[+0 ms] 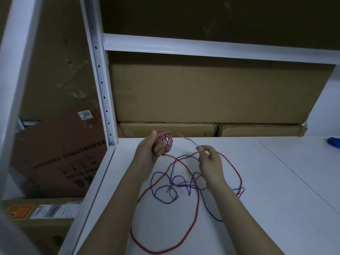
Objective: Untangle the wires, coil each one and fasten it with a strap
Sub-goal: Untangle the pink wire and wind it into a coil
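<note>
Left hand: the left hand (149, 150) is raised above the far left part of the white tabletop (276, 190), its fingers curled round a small coil of pink wire (165, 142), which is gripped upright with the thumb at its top.
Right hand: the right hand (211, 161) is held a little to the right of the left one, thumb and forefinger pinched together on the loose tail of the pink wire; the other fingers are loosely bent.
Pink wire: a short free length is stretched in the air from the top of the coil down to the pinching fingers; more pale pink wire is seen lying blurred among the loops on the table.
Long red wire: the red wire (197, 205) is spread flat on the tabletop in wide loops, from just beneath the hands down to the near edge of the view.
Thin blue wire: the blue wire (158, 173) is laid in smaller loops, crossing the red wire at several places between and under the forearms.
Blue object: a blue object (333, 142) lies at the far right edge of the table, well apart from the wires; what it is cannot be told.
Surroundings: brown cardboard boxes (202, 94) are stacked behind the table under a white metal shelf (202, 47); further boxes are leaned at the left beyond a perforated white upright (103, 89).
</note>
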`<state>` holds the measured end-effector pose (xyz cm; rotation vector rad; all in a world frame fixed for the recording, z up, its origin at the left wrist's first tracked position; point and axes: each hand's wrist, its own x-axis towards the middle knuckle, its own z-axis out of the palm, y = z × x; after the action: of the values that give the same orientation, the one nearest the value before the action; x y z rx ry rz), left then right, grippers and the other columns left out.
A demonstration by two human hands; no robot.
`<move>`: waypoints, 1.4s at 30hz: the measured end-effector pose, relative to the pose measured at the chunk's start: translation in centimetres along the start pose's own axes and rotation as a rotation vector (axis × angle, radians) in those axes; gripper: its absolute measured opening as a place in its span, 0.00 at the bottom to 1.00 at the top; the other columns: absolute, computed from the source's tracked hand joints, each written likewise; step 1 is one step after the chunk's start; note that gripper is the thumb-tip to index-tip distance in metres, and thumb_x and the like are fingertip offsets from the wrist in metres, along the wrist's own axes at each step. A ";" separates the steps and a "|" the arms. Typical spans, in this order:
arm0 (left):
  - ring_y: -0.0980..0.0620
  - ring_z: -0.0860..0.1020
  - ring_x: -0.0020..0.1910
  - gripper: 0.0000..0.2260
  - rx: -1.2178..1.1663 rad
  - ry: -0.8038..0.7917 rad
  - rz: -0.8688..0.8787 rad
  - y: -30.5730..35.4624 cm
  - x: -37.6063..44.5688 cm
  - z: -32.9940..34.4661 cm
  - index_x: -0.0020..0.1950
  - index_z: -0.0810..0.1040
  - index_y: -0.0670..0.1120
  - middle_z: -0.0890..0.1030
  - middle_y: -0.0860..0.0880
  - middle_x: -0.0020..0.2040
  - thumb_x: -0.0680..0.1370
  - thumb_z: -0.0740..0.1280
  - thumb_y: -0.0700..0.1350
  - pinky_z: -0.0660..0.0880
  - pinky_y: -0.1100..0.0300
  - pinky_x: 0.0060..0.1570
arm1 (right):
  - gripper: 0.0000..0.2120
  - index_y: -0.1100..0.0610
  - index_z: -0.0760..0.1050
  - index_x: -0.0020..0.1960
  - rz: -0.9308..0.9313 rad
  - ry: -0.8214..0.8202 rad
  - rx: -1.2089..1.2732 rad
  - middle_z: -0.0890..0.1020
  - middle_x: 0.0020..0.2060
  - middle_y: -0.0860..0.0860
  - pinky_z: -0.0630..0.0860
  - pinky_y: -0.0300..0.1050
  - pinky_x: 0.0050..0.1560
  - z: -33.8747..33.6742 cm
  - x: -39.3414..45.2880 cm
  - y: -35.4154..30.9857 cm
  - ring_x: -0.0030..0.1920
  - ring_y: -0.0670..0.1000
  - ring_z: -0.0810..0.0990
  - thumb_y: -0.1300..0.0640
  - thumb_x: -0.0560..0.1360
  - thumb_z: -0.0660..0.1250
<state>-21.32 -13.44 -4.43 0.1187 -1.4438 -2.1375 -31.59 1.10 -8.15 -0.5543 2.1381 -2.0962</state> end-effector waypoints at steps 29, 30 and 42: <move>0.62 0.67 0.31 0.05 0.650 0.041 0.154 -3.1 0.2 1.6 0.49 0.65 0.44 0.68 0.51 0.36 0.83 0.53 0.42 0.69 0.69 0.39 | 0.13 0.59 0.77 0.59 -0.713 -0.241 -0.966 0.82 0.36 0.56 0.66 0.42 0.31 1.0 -3.4 0.7 0.33 0.59 0.80 0.61 0.75 0.63; 0.61 0.67 0.32 0.05 0.677 0.043 0.159 -3.3 0.3 1.6 0.50 0.65 0.43 0.68 0.50 0.37 0.83 0.53 0.42 0.69 0.69 0.38 | 0.13 0.58 0.76 0.59 -0.636 -0.251 -0.938 0.83 0.38 0.56 0.68 0.44 0.33 1.2 -3.4 0.8 0.36 0.59 0.80 0.58 0.77 0.60; 0.48 0.77 0.42 0.07 1.100 -0.056 0.097 -4.1 0.6 0.0 0.57 0.64 0.43 0.78 0.45 0.45 0.83 0.55 0.46 0.74 0.54 0.43 | 0.06 0.58 0.80 0.44 -0.872 -0.327 -0.822 0.81 0.33 0.50 0.68 0.36 0.33 0.1 -4.8 0.6 0.31 0.51 0.77 0.62 0.73 0.64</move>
<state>-23.44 -12.69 -7.90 0.3731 -2.4223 -1.0571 -27.23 2.52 -9.63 -2.0256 2.7348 -1.0194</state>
